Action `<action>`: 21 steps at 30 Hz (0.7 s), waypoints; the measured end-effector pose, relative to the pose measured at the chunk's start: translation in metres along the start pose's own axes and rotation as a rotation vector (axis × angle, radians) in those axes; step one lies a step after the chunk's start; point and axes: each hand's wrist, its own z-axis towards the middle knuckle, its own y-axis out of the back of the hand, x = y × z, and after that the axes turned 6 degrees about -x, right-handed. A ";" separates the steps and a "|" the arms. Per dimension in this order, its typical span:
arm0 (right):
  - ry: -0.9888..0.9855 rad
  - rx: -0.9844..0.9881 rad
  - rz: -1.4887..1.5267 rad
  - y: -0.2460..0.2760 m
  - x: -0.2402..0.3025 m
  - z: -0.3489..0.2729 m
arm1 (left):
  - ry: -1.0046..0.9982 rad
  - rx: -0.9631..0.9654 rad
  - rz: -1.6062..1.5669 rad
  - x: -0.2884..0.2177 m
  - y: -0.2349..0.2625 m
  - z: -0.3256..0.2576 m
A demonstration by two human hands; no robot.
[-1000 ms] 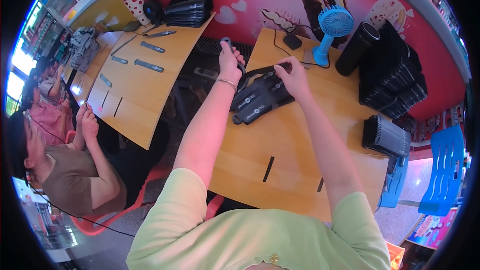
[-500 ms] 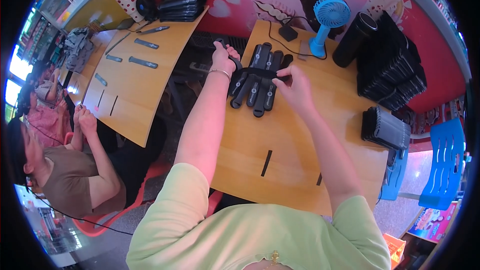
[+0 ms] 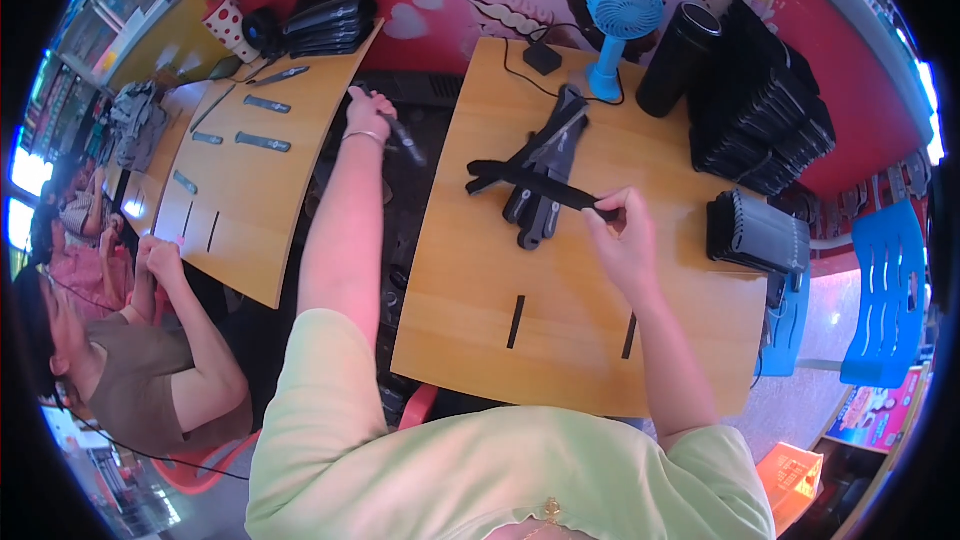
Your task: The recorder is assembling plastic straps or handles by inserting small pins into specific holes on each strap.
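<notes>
Over the gap left of my table, my left hand [image 3: 370, 114] is closed around a dark strap-like piece [image 3: 405, 140] whose end hangs out beside the fingers. My right hand [image 3: 625, 235] pinches one end of a long black strap [image 3: 540, 183] between thumb and fingertips. That strap slants across a small heap of flat black straps [image 3: 548, 155] with rounded ends and pale printing. Some of the heap lie crossed over one another on the wooden table [image 3: 450, 310].
Two thin black strips [image 3: 516, 322] lie near the front edge. At the back stand a blue fan [image 3: 622, 15], a black cylinder [image 3: 680, 60] and stacked black packs [image 3: 765, 105]. Another black bundle [image 3: 758, 230] sits at the right edge. A co-worker [image 3: 160, 350] sits at the left table.
My left hand has moved left, off the table, with a dark piece in it. My right hand has come nearer with its strap. The fanned-out straps now lie in a narrower, crossed heap.
</notes>
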 end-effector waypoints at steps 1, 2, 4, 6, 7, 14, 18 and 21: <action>-0.016 0.027 -0.043 0.005 0.002 0.002 | 0.059 0.037 -0.029 -0.007 0.003 -0.003; -0.037 0.049 -0.098 0.010 0.001 0.002 | 0.093 0.051 -0.031 -0.004 -0.005 -0.015; -0.070 0.016 -0.051 0.010 -0.005 0.008 | 0.109 0.156 0.078 -0.003 -0.016 -0.039; -0.094 -0.003 0.013 0.007 -0.005 0.014 | 0.051 0.344 0.374 0.001 -0.026 -0.075; -0.148 0.005 0.056 0.006 -0.003 0.017 | -0.083 0.412 0.603 0.011 -0.032 -0.100; -0.165 0.071 0.151 -0.013 0.010 0.039 | -0.734 0.991 1.297 0.081 -0.044 -0.211; -0.116 0.087 0.122 -0.026 -0.009 0.047 | -0.805 0.995 1.408 0.106 -0.048 -0.202; -0.098 0.098 0.162 -0.035 -0.025 0.047 | -0.805 0.857 1.308 0.104 -0.042 -0.193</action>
